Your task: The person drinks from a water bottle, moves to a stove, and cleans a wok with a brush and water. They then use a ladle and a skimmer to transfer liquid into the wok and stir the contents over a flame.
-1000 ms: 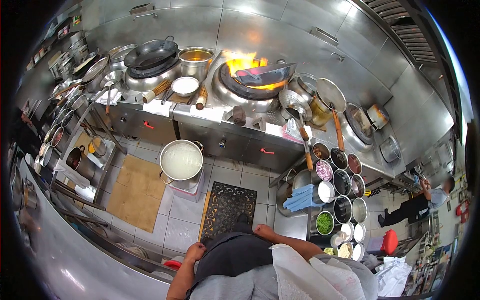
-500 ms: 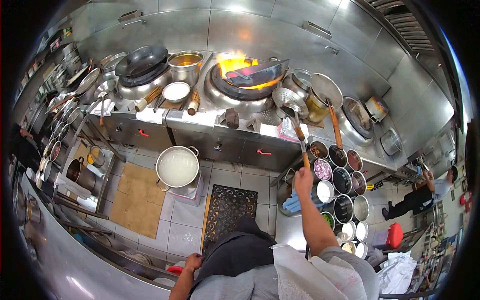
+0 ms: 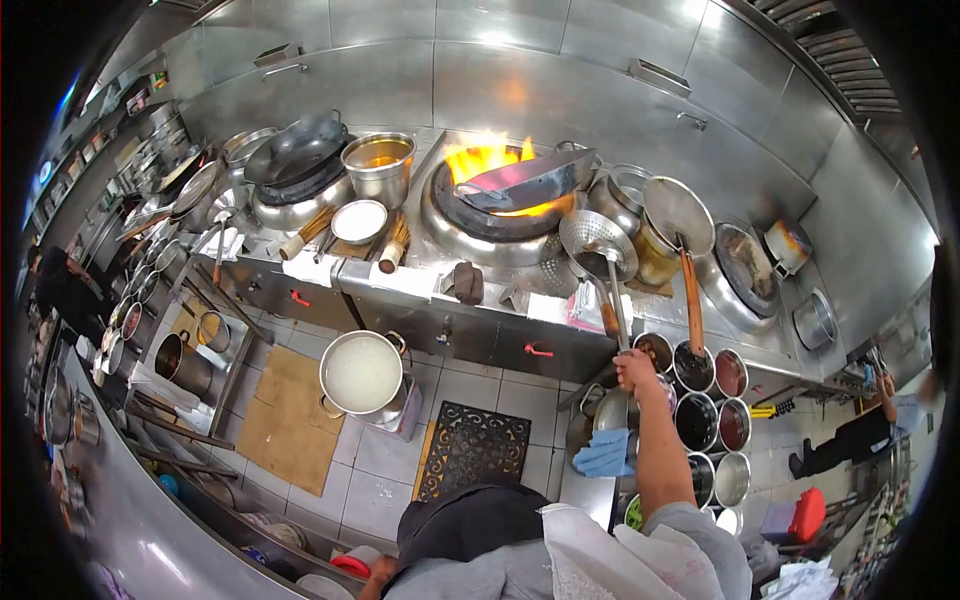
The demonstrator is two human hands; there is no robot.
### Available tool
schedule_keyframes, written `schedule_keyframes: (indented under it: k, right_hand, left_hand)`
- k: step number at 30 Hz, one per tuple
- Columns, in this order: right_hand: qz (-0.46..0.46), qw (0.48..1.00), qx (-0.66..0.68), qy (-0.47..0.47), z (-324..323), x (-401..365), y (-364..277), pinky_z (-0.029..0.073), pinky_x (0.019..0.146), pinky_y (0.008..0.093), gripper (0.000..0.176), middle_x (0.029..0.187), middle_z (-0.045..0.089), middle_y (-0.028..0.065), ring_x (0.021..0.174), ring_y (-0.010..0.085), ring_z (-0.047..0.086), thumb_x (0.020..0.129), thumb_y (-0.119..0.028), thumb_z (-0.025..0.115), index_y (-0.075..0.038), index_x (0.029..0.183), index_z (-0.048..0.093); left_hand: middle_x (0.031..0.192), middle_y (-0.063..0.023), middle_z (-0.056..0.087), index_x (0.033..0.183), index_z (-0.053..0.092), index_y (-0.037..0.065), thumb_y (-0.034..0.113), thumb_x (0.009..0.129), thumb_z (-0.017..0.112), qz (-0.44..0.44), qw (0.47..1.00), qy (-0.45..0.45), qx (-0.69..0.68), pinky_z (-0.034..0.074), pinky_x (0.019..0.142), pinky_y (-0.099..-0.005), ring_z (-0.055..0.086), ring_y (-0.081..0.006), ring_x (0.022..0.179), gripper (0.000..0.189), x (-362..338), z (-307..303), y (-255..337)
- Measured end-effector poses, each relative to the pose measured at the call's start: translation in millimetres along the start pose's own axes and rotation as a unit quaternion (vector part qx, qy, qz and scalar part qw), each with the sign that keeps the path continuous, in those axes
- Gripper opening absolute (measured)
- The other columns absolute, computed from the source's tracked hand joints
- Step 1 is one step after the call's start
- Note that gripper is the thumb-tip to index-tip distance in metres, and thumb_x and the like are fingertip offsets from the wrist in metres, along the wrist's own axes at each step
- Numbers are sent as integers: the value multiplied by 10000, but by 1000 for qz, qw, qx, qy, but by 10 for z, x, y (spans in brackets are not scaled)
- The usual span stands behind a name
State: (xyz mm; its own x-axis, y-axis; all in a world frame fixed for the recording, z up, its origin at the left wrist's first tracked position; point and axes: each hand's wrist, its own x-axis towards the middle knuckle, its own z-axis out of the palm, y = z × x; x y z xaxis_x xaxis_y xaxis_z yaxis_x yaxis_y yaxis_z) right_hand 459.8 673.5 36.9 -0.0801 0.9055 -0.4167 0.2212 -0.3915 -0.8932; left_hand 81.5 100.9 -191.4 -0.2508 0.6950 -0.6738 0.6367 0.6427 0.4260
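My right hand (image 3: 636, 370) is closed around the end of a long-handled ladle (image 3: 617, 305). Its metal shaft runs up toward a perforated strainer (image 3: 582, 232), and the ladle's bowl lies in or over that strainer. Beneath my right forearm are several metal pots of ingredients, including a dark sauce pot (image 3: 697, 420). A blue cloth (image 3: 604, 455) lies to the left of the forearm. My left hand (image 3: 382, 572) is low by my waist, mostly hidden by my clothing, close to a red-and-white container (image 3: 352, 562); its fingers do not show clearly.
Flames rise behind a tilted wok (image 3: 535, 178) on the burner. A second wok (image 3: 292, 158) sits at the left. A large pot of whitish liquid (image 3: 362, 374) stands in front of the stove, beside a floor mat (image 3: 474, 450). Another person (image 3: 870, 425) stands at far right.
My right hand has moved slightly right and down in view, still gripping the ladle. My left hand has dropped toward the bottom edge. The whole view has shifted a little.
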Motion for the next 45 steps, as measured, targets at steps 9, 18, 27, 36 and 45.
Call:
schedule_keyframes:
  k: [9, 18, 27, 36, 45]
  right_hand:
    - [-154, 979, 115, 75, 937, -802, -368, 404, 407, 266, 352, 674, 475, 18, 483, 109, 474, 842, -23, 590, -52, 1143, 407]
    - [-207, 972, 57, -91, 1586, -918, -745, 377, 422, 229, 417, 740, 482, 4, 478, 62, 439, 883, -61, 616, -45, 1251, 420]
    - [-196, 976, 70, -64, 1975, -1292, -753, 372, 391, 216, 386, 718, 501, 6, 444, 58, 439, 880, -60, 624, -31, 1211, 428]
    - [-211, 973, 89, -15, 2237, -1624, -731, 391, 392, 229, 418, 672, 486, 11, 444, 84, 468, 879, -26, 599, -50, 1240, 390]
    - [-135, 989, 9, -56, 2508, -1637, -772, 366, 345, 235, 372, 605, 448, -5, 403, 72, 436, 914, -72, 576, -46, 1232, 385]
  left_hand:
    - [997, -159, 692, 942, 715, 74, 306, 777, 623, -116, 981, 45, -146, 528, 803, -427, 666, -333, 921, 300, 125, 5, 618]
    - [1005, -197, 684, 975, 707, 48, 354, 789, 626, -85, 993, 63, -43, 516, 816, -429, 655, -356, 944, 368, 390, -505, 539]
    - [784, -141, 657, 849, 661, 38, 166, 809, 601, 33, 946, 78, -312, 518, 510, -395, 653, -257, 647, 147, 895, -936, 78]
    - [696, -92, 667, 779, 674, 31, 97, 832, 593, 191, 969, -70, 142, 542, 499, -361, 661, -214, 571, 117, 1213, -1261, -346]
    - [726, -112, 668, 740, 664, -1, 156, 829, 594, 19, 980, 4, -196, 551, 518, -354, 665, -218, 571, 193, 1678, -1576, -446]
